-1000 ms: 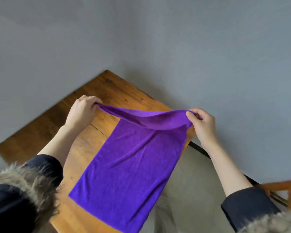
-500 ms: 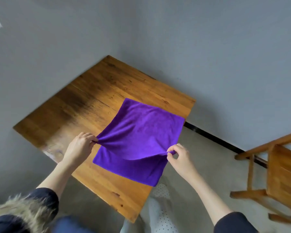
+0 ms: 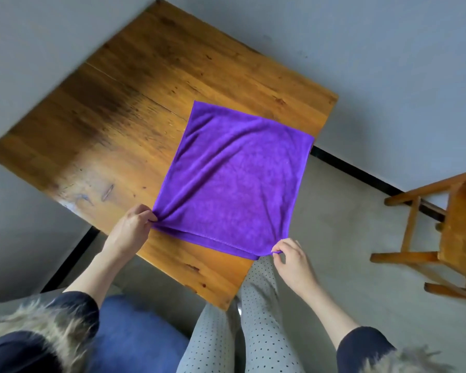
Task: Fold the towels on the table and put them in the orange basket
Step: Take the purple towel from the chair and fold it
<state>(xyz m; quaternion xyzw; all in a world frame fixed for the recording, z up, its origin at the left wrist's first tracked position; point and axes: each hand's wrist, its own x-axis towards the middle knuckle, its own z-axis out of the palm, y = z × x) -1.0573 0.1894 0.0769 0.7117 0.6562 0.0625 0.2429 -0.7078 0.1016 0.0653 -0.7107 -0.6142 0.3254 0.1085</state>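
Observation:
A purple towel (image 3: pixel 237 181) lies folded in half on the right part of the wooden table (image 3: pixel 124 125), two layers showing along its near edge. My left hand (image 3: pixel 133 228) pinches the near left corner of the towel. My right hand (image 3: pixel 291 259) pinches the near right corner, which hangs just past the table's right edge. No orange basket is in view.
A wooden chair (image 3: pixel 447 232) stands on the grey floor to the right. A blue cushion (image 3: pixel 135 337) sits below the table's near corner. Grey walls run behind the table, with a black skirting strip (image 3: pixel 361 173) at their foot.
Both hands brought the towel's far edge toward me and laid it over the near edge, folding it in half on the table. The view tilted downward.

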